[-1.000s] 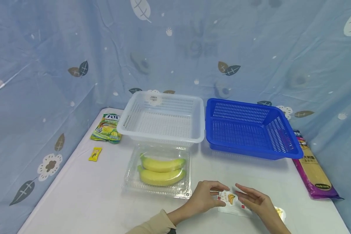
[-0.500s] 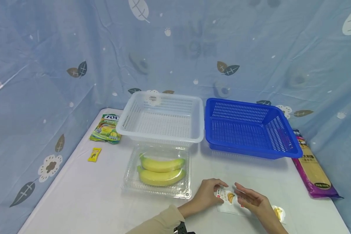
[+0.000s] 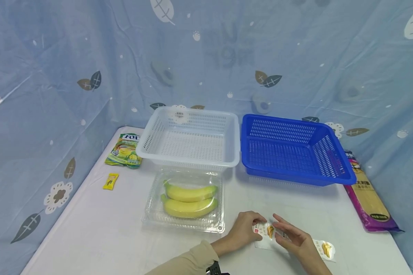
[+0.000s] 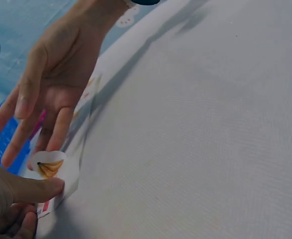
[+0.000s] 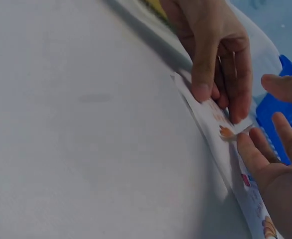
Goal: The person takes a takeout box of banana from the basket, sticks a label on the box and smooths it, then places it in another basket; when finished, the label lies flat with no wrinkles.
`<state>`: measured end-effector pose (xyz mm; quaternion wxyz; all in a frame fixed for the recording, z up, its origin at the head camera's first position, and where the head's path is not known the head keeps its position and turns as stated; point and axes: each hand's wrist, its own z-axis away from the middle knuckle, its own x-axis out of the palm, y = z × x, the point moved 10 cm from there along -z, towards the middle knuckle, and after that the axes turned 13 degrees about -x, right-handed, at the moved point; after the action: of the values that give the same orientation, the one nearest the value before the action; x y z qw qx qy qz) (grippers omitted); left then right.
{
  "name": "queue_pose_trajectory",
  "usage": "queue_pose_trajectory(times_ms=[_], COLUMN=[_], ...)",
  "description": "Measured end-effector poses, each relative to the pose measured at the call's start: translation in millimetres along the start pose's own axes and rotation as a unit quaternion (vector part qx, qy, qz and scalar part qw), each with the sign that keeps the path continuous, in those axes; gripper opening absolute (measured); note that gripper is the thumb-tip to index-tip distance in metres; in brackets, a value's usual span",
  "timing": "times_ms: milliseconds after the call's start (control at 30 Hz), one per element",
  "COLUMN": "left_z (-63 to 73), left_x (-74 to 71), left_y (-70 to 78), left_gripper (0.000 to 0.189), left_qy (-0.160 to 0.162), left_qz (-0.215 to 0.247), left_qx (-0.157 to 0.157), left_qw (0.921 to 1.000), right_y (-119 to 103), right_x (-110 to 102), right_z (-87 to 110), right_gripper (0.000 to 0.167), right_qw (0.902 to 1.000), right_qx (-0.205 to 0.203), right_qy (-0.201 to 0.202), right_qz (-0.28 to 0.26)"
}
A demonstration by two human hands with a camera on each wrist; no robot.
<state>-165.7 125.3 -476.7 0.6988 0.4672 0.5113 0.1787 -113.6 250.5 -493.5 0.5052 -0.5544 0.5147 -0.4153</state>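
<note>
A white strip of banana stickers lies near the table's front. My left hand grips its left end, thumb on the printed face, as the left wrist view shows. One banana sticker has a rounded outline there. In the right wrist view that sticker stands with an edge raised from the strip, between both hands' fingertips. My right hand reaches over the strip with spread fingers, its fingertips right at the sticker's raised edge. Another banana sticker shows at the strip's right end.
A clear plastic box with two bananas sits left of my hands. Behind stand a white basket and a blue basket. A noodle pack lies right; a green candy bag and yellow wrapped candy lie left.
My right hand has shifted slightly left along the strip, uncovering more of its right end. My left hand keeps its place at the left end.
</note>
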Motion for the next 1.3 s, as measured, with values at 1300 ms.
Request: queue_pose_trajectory(times_ms=[1300], left_z=[2.9], left_x=[0.2], left_y=[4.8], left_gripper=[0.027], left_qy=[-0.013], left_qz=[-0.061], left_qx=[0.013], left_qw=[0.998], right_y=[-43.7], right_x=[15.1], right_z=[2.1], right_gripper=[0.039], right_qw=[0.9591], right_qx=[-0.272], right_qy=[-0.03], right_qz=[0.071])
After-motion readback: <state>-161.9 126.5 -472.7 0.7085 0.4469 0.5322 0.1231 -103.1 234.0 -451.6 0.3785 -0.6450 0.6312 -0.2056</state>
